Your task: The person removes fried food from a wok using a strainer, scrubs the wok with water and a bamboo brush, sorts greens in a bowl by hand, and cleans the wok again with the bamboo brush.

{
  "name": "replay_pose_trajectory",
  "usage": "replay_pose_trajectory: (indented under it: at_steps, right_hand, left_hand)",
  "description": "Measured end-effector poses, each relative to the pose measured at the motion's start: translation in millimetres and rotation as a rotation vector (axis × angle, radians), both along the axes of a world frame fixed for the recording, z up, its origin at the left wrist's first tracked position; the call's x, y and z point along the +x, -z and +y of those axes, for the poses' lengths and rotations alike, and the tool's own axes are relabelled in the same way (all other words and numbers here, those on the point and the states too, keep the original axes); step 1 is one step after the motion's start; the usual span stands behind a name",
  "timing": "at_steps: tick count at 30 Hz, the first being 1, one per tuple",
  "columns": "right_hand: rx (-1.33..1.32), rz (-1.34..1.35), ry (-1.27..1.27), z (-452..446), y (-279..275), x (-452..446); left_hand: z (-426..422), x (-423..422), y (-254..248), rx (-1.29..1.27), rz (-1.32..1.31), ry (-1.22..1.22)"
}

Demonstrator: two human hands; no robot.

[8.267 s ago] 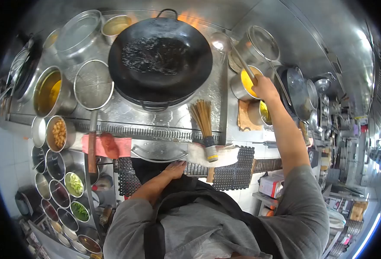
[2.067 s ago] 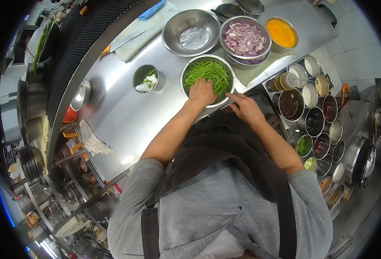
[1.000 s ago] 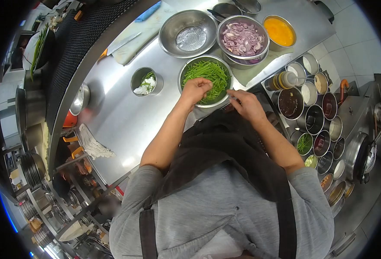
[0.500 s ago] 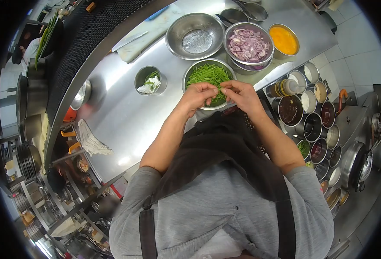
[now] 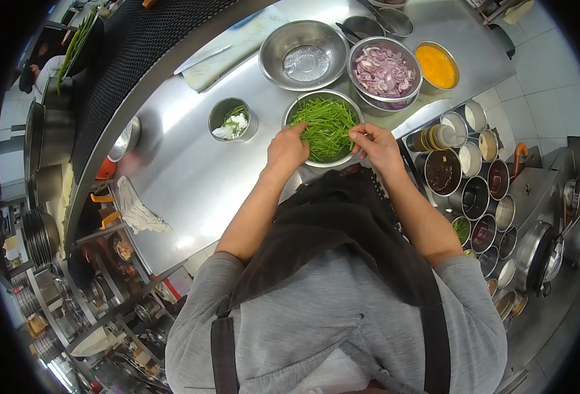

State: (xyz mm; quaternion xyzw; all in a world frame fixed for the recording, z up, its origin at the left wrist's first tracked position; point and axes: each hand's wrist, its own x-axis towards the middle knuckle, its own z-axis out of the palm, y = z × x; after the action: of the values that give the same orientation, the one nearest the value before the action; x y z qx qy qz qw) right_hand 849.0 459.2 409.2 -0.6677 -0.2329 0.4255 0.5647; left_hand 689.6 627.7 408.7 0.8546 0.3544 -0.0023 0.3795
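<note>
A steel bowl (image 5: 288,105) full of thin cut green stems (image 5: 329,125) stands at the front edge of the counter. My left hand (image 5: 287,151) is at its left rim, index finger stretched out onto the stems. At the right rim, my right hand (image 5: 378,148) has thumb and index finger pinched together over the edge of the greens. Whatever lies in that pinch is too small to make out. To the left stands a small steel pot (image 5: 250,129) holding a white substance and a few green pieces.
Behind are a wide steel bowl (image 5: 273,69), a bowl of sliced red onion (image 5: 385,71) and a pot of orange liquid (image 5: 437,65). A knife (image 5: 201,60) lies on a cutting board (image 5: 219,64). Several sauce pots stand right; a cloth (image 5: 135,207) hangs left.
My hands were together over the bowl with fingertips meeting around the greens. They have moved apart, left hand to the left rim and right hand to the right, uncovering the stems.
</note>
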Motion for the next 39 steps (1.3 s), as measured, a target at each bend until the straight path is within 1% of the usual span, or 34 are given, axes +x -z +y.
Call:
replay_pose_trajectory:
  at_steps: [1,2,4,8,10,11,13,14,16,20,22,23,25,26,27,28,29,31,32,33,35,36,37,38,39]
  right_hand:
    - [-0.018,-0.041,0.027,-0.2,0.1,0.8]
    - [-0.020,-0.040,0.029,-1.2,0.3,2.4]
    - [-0.067,-0.062,0.058,-2.6,-1.6,2.8]
    - [-0.045,-0.039,0.066,-1.6,2.8,-0.7]
    - [-0.058,-0.018,0.051,-2.1,2.8,-2.7]
    - [-0.060,-0.019,0.051,-1.5,2.3,-4.3]
    - [-0.025,0.004,0.050,3.7,-2.7,-9.9]
    - [-0.025,0.004,0.053,7.4,-4.8,-13.2]
    - [-0.003,-0.029,-0.016,14.3,-8.0,-18.7]
    - [-0.058,-0.115,-0.072,17.4,-7.4,-20.1]
    - [0.008,-0.191,-0.215,13.7,-7.5,-23.0]
    - [0.008,-0.192,-0.221,12.0,-8.5,-25.3]
    - [-0.033,0.035,-0.185,11.9,-18.8,-30.4]
    - [-0.031,0.036,-0.190,13.3,-14.8,-28.0]
    - [0.028,0.001,-0.115,14.4,-7.3,-22.6]
    - [0.094,-0.029,-0.047,16.9,-2.7,-19.6]
    - [0.100,-0.024,-0.054,14.6,-0.1,-15.5]
    - [0.019,-0.059,-0.027,9.0,4.0,-4.9]
    - [0.025,-0.056,-0.038,6.1,7.6,-0.7]
    - [-0.013,-0.088,-0.053,2.0,12.5,2.8]
    - [-0.054,-0.122,-0.073,-4.4,12.3,2.8]
    - [-0.132,-0.185,-0.091,-9.1,6.6,1.8]
    - [-0.207,-0.252,-0.104,-11.7,2.3,2.8]
    - [-0.206,-0.257,-0.098,-13.8,1.0,3.8]
    - [-0.238,-0.383,-0.145,-18.6,0.9,2.2]
  left_hand:
    - [2.6,-2.0,1.9,0.182,-0.017,-0.025]
    - [4.6,-3.9,4.9,0.180,-0.016,-0.023]
    - [4.8,-8.0,-4.5,0.158,-0.205,-0.064]
    - [7.3,-7.4,7.5,0.199,-0.194,0.019]
    - [2.0,-2.5,-1.2,-0.042,-0.162,0.061]
    - [-2.1,0.3,-3.1,-0.045,-0.162,0.062]
    - [-11.2,4.8,-8.4,-0.458,-0.275,0.096]
    - [-14.5,5.9,-11.7,-0.458,-0.274,0.099]
    - [-19.4,7.9,-21.3,-0.306,-0.307,0.173]
    - [-17.2,3.0,-26.6,-0.229,-0.233,0.152]
    - [-15.7,-4.1,-21.9,-0.149,-0.209,0.181]
    - [-15.6,-8.5,-17.8,-0.149,-0.210,0.176]
    - [-13.6,-18.3,-8.3,-0.248,-0.309,0.057]
    - [-5.9,-24.2,-4.5,-0.245,-0.308,0.052]
    - [7.1,-31.7,-1.9,-0.306,-0.368,-0.059]
    - [20.8,-40.9,-9.4,-0.357,-0.425,-0.176]
    - [34.1,-49.9,-17.5,-0.386,-0.457,-0.266]
    - [71.0,-68.8,-20.8,-0.299,-0.538,-0.396]
    - [88.5,-77.2,-23.2,-0.240,-0.560,-0.456]
    - [105.0,-83.5,-23.9,-0.233,-0.560,-0.466]
    - [129.7,-93.9,-19.6,0.389,-0.020,-0.339]
    - [137.1,-100.3,-13.8,0.386,-0.020,-0.344]
    - [144.0,-102.1,-9.3,0.517,0.149,-0.360]
    - [150.3,-100.6,-3.4,0.647,0.317,-0.369]
    - [145.6,-93.7,-10.5,0.645,0.315,-0.360]
